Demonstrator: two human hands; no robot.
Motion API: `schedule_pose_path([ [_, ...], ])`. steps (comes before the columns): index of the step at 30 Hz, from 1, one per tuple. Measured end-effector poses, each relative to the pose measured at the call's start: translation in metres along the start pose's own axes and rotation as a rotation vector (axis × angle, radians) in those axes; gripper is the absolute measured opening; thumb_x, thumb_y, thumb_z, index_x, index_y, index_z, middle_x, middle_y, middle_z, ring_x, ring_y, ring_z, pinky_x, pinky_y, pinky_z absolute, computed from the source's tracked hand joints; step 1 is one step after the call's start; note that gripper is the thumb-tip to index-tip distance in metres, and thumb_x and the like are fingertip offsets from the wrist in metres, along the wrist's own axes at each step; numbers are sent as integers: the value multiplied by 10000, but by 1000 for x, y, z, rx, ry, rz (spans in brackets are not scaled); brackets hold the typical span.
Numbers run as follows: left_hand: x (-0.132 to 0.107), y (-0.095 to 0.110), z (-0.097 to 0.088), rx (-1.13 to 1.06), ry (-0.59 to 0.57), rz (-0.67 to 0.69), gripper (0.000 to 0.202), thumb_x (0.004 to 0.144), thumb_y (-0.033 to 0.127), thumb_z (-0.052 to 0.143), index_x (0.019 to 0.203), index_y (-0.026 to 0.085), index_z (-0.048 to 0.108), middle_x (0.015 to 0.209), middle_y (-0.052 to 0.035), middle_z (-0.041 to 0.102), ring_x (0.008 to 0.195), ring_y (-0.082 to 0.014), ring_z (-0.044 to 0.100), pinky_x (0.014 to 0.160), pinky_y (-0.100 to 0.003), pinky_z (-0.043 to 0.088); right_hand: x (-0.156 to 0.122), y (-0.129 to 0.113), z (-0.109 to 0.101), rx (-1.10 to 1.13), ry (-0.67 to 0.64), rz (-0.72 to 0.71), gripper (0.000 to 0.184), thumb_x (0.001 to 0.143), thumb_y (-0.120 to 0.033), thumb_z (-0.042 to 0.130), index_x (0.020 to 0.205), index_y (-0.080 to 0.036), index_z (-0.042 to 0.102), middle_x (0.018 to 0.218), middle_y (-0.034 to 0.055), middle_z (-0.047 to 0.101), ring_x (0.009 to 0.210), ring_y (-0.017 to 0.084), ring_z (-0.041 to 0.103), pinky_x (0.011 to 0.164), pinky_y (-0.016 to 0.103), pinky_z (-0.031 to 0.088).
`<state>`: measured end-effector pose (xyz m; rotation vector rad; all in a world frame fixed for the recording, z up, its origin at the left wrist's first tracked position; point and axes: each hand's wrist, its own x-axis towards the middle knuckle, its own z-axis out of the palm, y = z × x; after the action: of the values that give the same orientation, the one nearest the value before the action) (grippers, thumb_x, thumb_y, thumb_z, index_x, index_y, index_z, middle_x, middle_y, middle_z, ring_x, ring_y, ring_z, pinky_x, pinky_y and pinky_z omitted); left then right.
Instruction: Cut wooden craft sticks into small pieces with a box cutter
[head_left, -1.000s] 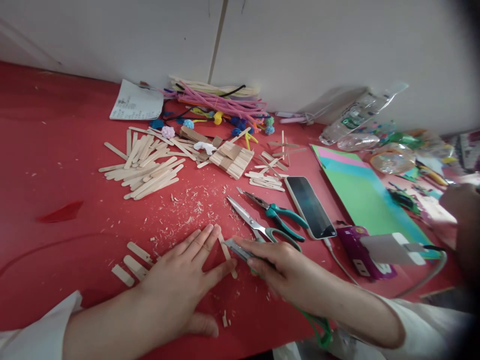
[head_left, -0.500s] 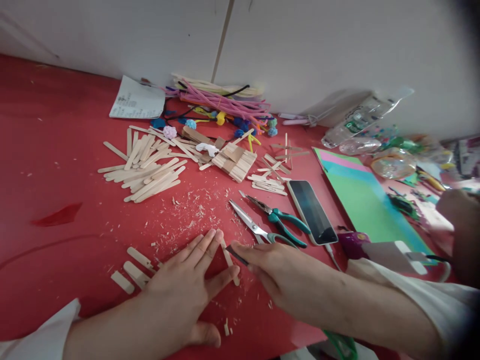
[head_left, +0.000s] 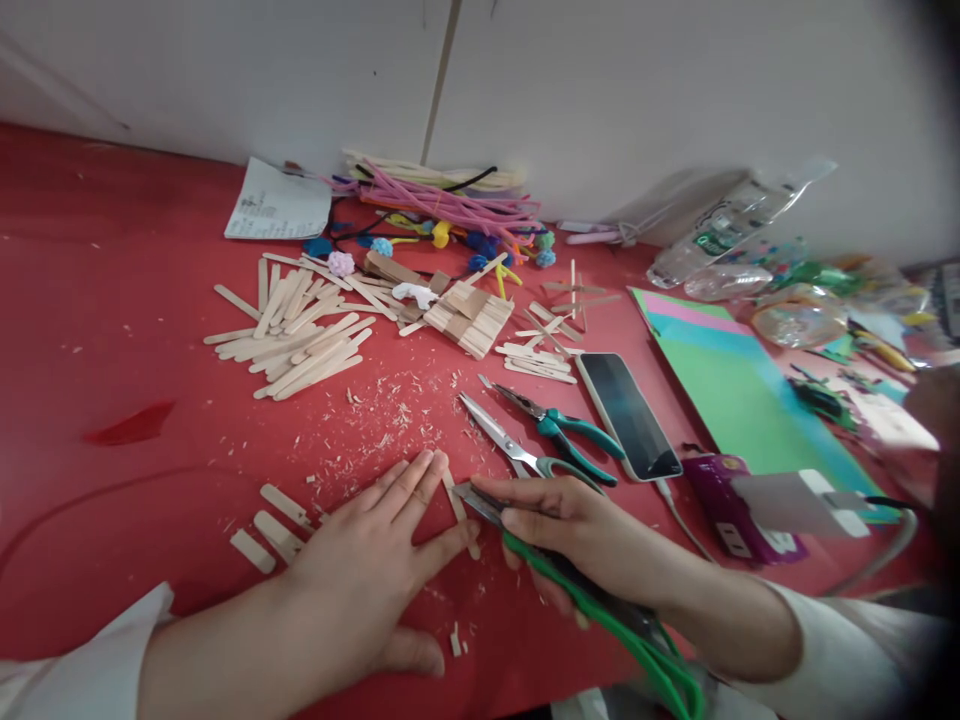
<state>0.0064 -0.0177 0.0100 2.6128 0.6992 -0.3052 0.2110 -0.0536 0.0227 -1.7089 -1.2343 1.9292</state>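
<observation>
One wooden stick (head_left: pixel 455 499) lies near the front edge of the desk (head_left: pixel 82 340).
Left hand (head_left: pixel 371 550) lies splayed, touching it; right hand (head_left: pixel 581 525) has its grip closed round a cutter (head_left: pixel 480 502), apparently against the wood.

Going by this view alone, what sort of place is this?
Likely a craft worktable: piled wooden sticks, pink pipe cleaners and scissors lie on its red top. Home, classroom or workshop, I can't tell.
</observation>
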Motion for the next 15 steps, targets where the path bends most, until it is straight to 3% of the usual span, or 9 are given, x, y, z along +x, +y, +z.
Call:
schedule_pose_path([
  [4, -1, 1, -2, 19, 3, 9, 897, 573, 585, 733, 1356, 300, 399, 1468, -221, 200, 1330, -405, 164, 1004, -558, 313, -7, -7, 3, -437, 120, -249, 385, 886, -213, 405, 1241, -195, 553, 760, 4, 666, 570, 105, 605, 551, 230, 499],
  [8, 1, 2, -6, 20, -29, -5, 886, 577, 579, 733, 1352, 301, 406, 1470, -221, 198, 1331, -412, 149, 1004, -566, 303, -11, -13, 5, -823, 146, -385, 426, 851, -88, 364, 1225, -152, 558, 856, 61, 708, 717, 158, 663, 663, 276, 525],
  [11, 2, 2, -7, -11, -66, -15, 883, 574, 582, 734, 1347, 299, 415, 1480, -210, 166, 1337, -411, 134, 1011, -562, 294, -9, -17, 6, -1014, 157, -411, 507, 790, -49, 403, 1275, -144, 515, 990, 98, 707, 841, 193, 675, 724, 296, 537],
  [15, 2, 2, -7, -41, -87, -26, 842, 610, 583, 710, 1345, 294, 417, 1484, -194, 137, 1346, -401, 112, 1025, -556, 272, -6, -25, 9, -1202, 80, -308, 603, 714, -4, 443, 1308, -95, 479, 1091, 130, 678, 886, 222, 674, 735, 301, 552],
])
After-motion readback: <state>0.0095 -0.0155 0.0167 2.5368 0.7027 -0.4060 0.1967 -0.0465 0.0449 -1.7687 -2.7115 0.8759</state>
